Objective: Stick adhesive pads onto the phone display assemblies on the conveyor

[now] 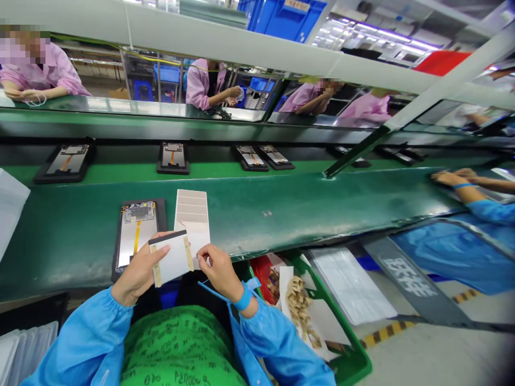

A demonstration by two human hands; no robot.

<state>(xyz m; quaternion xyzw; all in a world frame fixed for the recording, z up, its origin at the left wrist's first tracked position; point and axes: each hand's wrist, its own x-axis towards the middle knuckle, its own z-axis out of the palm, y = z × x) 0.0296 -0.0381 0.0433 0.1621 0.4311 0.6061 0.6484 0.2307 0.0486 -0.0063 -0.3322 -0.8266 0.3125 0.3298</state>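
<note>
A flat white battery pack (171, 260), with a dark strip along its top and yellowish tape at both sides, is held tilted in my left hand (139, 268). The thumb lies on its face. My right hand (220, 271) is closed in a pinch just right of the pack; whatever is between the fingertips is too small to make out. Behind the pack a white card (192, 206) with beige strips lies on the green bench, partly covered. To the left rests an opened tablet (137, 228) with its circuit board and orange flex cable showing, its lower corner hidden by my left hand.
Several opened devices (173, 158) sit on the green conveyor (209, 168) beyond the bench (281, 214). A green crate (350, 354) of peeled scraps stands at my right. A slanted post (362, 147) rises ahead. Co-workers sit across the line; another's hands (454, 178) are at far right.
</note>
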